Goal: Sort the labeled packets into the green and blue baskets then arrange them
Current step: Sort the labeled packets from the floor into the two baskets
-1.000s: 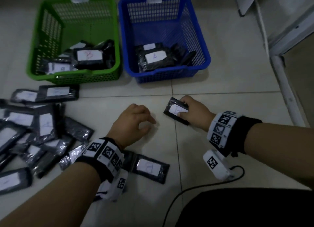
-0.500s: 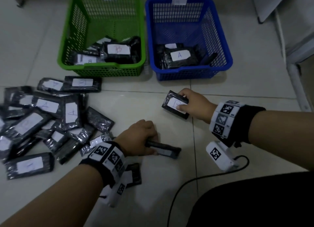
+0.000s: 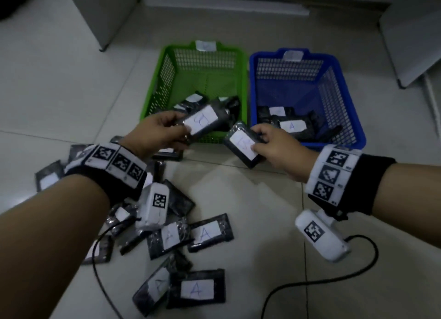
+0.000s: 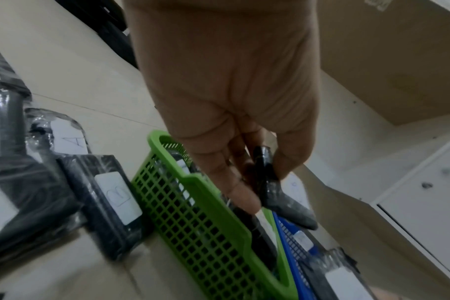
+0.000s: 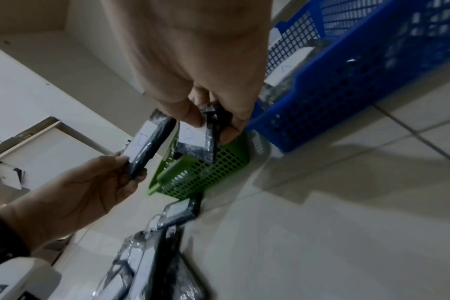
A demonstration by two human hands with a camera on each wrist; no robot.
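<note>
My left hand (image 3: 164, 132) pinches a black packet (image 3: 205, 122) with a white B label, held over the front rim of the green basket (image 3: 167, 56). My right hand (image 3: 272, 142) grips a second B packet (image 3: 243, 144) just in front of the gap between the green basket and the blue basket (image 3: 338, 63). The green basket holds several black packets; the blue basket holds packets, one labeled A (image 3: 292, 126). In the right wrist view the thumb and fingers (image 5: 190, 115) clamp the packet (image 5: 195, 138). In the left wrist view the fingers (image 4: 234, 182) hold the packet (image 4: 275, 190) by its edge.
A loose pile of black packets (image 3: 205, 234), several labeled A, lies on the tiled floor at lower left. A black cable (image 3: 310, 285) curls across the floor at lower right. White cabinets (image 3: 105, 13) stand behind and to the right of the baskets.
My left hand lifted a packet off the floor and carried it up to the green basket. My right hand moved its B packet forward toward the baskets. The head view shifted.
</note>
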